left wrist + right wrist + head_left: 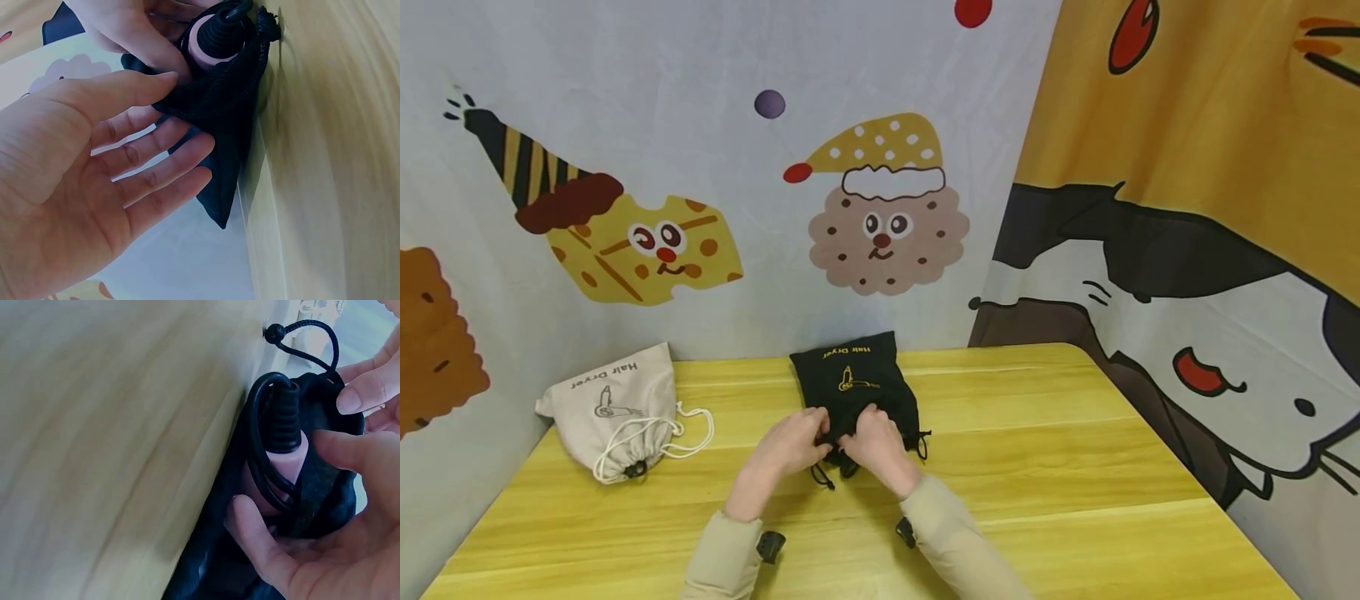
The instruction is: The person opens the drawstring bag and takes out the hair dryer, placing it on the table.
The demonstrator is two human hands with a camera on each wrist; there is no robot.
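A black drawstring bag (880,379) printed "Hair Dryer" lies mid-table, its mouth toward me. Inside the mouth, a pink hair dryer (287,465) shows its handle end and black coiled cord (255,434); the bag hides the rest. My left hand (793,442) pinches the bag's rim, thumb on one side and fingers behind the cloth, as the left wrist view shows. My right hand (876,442) reaches into the mouth. Its digits (250,531) are spread beside the handle, with no plain grip visible.
A beige drawstring bag (617,408), also printed "Hair Dryer", lies at the left with its white cord (688,450) trailing right. The wooden table (1075,467) meets a cartoon-printed curtain (715,83) at the back and right.
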